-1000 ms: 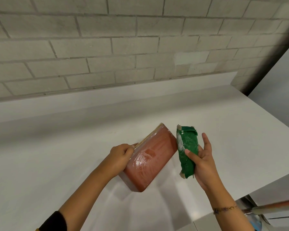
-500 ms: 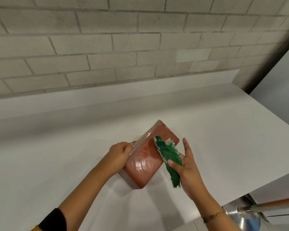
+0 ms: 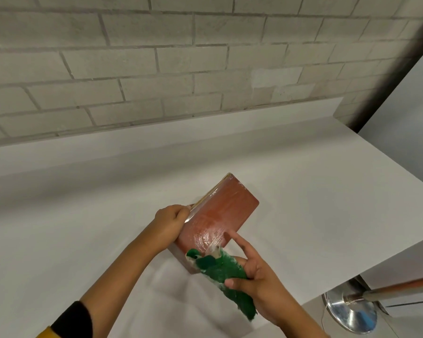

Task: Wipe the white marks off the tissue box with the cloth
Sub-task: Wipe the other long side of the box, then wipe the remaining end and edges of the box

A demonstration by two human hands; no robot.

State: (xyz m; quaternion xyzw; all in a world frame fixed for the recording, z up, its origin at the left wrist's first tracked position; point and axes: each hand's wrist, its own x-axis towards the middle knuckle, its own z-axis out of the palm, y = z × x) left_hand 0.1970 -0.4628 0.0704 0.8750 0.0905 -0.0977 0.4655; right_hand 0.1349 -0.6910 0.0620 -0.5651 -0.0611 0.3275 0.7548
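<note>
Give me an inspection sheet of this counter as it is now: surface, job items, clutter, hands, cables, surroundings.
Surface: white counter, smooth, with a low upstand along the back.
Job's things: reddish tissue box, tilted with its broad face up toward the camera; white marks streak that face near the cloth; green cloth, smeared white, lies against the box's near end.
Clutter: nothing seen.
Hands: left hand grips the box's left edge with curled fingers; right hand holds the cloth with its index finger straight.
Cables: nothing seen.
Surroundings: grey brick wall behind; shiny steel disc base and a pole past the counter's right edge.
</note>
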